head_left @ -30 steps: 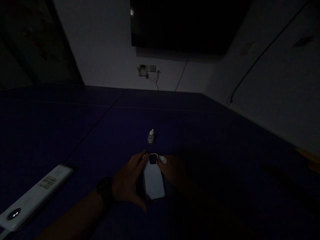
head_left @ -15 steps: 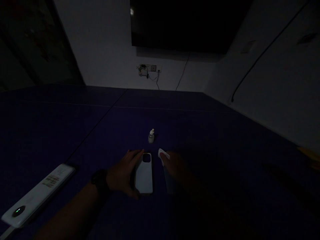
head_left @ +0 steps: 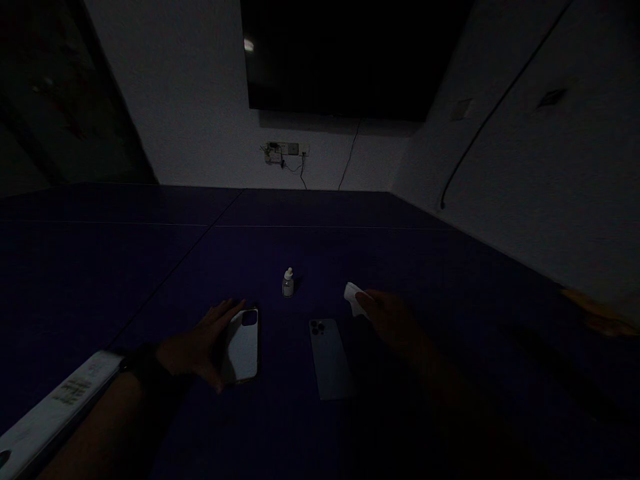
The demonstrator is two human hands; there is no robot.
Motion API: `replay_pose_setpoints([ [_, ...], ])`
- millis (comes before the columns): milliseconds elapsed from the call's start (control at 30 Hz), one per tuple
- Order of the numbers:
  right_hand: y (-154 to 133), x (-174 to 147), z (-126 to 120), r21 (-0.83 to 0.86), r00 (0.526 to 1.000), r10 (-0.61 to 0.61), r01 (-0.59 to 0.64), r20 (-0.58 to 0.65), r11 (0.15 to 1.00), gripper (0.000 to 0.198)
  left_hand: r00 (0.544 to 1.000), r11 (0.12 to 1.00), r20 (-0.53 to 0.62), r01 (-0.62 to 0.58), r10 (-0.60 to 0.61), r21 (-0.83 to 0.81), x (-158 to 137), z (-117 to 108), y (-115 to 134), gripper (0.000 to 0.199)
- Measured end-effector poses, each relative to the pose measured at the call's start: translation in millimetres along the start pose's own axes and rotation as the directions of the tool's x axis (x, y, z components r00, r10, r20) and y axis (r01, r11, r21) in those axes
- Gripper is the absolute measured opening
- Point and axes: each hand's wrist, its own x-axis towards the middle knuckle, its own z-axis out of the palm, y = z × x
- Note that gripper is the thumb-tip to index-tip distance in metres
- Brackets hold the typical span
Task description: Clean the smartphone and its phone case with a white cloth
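Note:
A pale, clear-looking phone case (head_left: 243,350) with a camera cutout lies on the dark blue-purple table. My left hand (head_left: 203,343) grips it from the left, fingers at its top edge and thumb near the lower left corner. To its right, a bluish-grey phone (head_left: 331,363) rests with its camera lenses facing up. My right hand (head_left: 387,317) is above and right of the phone, apart from it, pinching a small white wipe (head_left: 353,297). Beyond the case and phone, a small dropper bottle (head_left: 288,285) with a white cap stands upright.
A long white device (head_left: 65,403) lies at the left, partly behind my left forearm. A dark television (head_left: 340,60) hangs on the far wall, above sockets (head_left: 285,150) with cables. A yellowish item (head_left: 597,310) sits at the right edge. The room is dim.
My left hand has shifted the phone case left, away from the phone. My right hand has moved right and away with the wipe, uncovering the phone. The view has turned slightly right.

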Motion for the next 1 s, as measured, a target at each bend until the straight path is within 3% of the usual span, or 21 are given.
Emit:
replay_pose_setpoints([
  [67,9,4,-4,0.018,1.0,0.007,-0.007,0.006,1.0,0.041,0.997,1.0,-0.079,0.019,-0.019,-0.002,0,-8,15,0.127],
  [133,23,8,-3,0.048,1.0,0.029,-0.029,0.001,0.998,0.038,0.979,0.999,-0.197,0.047,-0.045,0.002,4,-15,40,0.092],
  [200,38,12,2,0.078,0.998,0.054,-0.053,-0.011,0.996,0.038,0.98,0.997,-0.194,0.059,-0.049,0.047,11,-16,74,0.066],
  [267,51,15,12,0.114,0.997,0.078,-0.074,-0.025,0.991,0.041,0.987,0.993,-0.149,0.075,-0.06,0.093,22,-10,110,0.041],
  [367,64,17,27,0.164,0.995,0.09,-0.082,-0.042,0.983,0.044,0.996,0.992,0.022,0.079,-0.081,0.096,42,9,157,0.029],
  [433,68,16,35,0.198,0.996,0.078,-0.069,-0.035,0.978,0.043,0.993,0.99,0.051,0.097,-0.103,0.101,56,25,177,0.033],
  [500,71,16,41,0.235,0.998,0.066,-0.058,-0.024,0.97,0.042,0.986,0.98,0.038,0.158,-0.164,0.121,71,41,190,0.05],
  [700,83,18,43,0.337,0.998,0.051,-0.04,-0.025,0.94,0.043,0.924,0.898,-0.135,0.379,-0.357,0.223,110,70,215,0.092],
  [1000,93,27,48,0.412,0.999,0.029,-0.01,-0.04,0.911,0.042,0.874,0.8,-0.224,0.485,-0.431,0.354,128,91,241,0.089],
])
